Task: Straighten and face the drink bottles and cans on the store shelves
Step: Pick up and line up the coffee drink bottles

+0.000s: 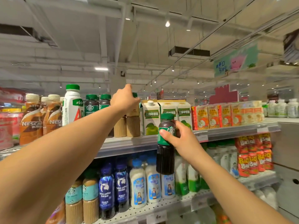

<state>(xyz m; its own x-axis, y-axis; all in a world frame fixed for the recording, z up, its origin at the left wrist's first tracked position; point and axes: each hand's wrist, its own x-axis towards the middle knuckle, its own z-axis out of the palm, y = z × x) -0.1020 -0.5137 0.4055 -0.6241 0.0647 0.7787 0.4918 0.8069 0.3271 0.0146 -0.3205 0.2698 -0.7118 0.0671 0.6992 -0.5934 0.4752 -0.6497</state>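
Bottle [165, 143] pinched high in right hand [176, 139], easy to drop; left hand [124, 101] curled round shelf bottle [135, 109], easy to tip.

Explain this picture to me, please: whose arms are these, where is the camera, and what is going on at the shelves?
No machine here: a person wears a wide-angle camera on the head, so you see their own two bare arms reaching forward. The right hand grips a dark Starbucks coffee bottle with a green cap, held in the air in front of the shelves. The left hand reaches to the top shelf and grasps the top of a beige-sleeved bottle. On that shelf also stand Nescafe bottles, more Starbucks bottles and green apple cartons. The lower shelf holds blue coffee bottles and milk drinks.
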